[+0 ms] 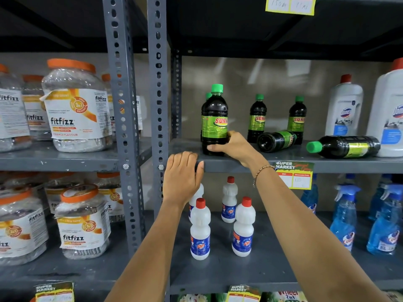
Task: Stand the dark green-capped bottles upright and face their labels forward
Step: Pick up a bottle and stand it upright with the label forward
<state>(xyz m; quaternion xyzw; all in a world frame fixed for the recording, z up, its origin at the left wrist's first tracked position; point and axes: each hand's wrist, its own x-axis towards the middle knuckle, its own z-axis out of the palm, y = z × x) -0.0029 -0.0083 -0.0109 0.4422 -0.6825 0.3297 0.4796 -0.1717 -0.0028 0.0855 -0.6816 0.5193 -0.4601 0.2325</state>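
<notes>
Several dark bottles with green caps and green labels stand or lie on the grey middle shelf (239, 163). My right hand (234, 146) grips the base of the front upright bottle (214, 118), whose label faces partly right. Another cap peeks out behind it. Two more bottles (257, 118) (297, 118) stand upright further back. One bottle (275, 141) lies on its side with its base toward me. A second lying bottle (344, 146) points its cap left. My left hand (182, 174) rests on the shelf's front edge, fingers curled over it, holding no bottle.
White bleach bottles (343, 110) stand at the shelf's right end. Small white red-capped bottles (200, 232) and blue spray bottles (342, 216) fill the shelf below. Orange-lidded jars (75, 105) sit on the left rack behind grey uprights (158, 83). A price tag (294, 174) hangs on the shelf edge.
</notes>
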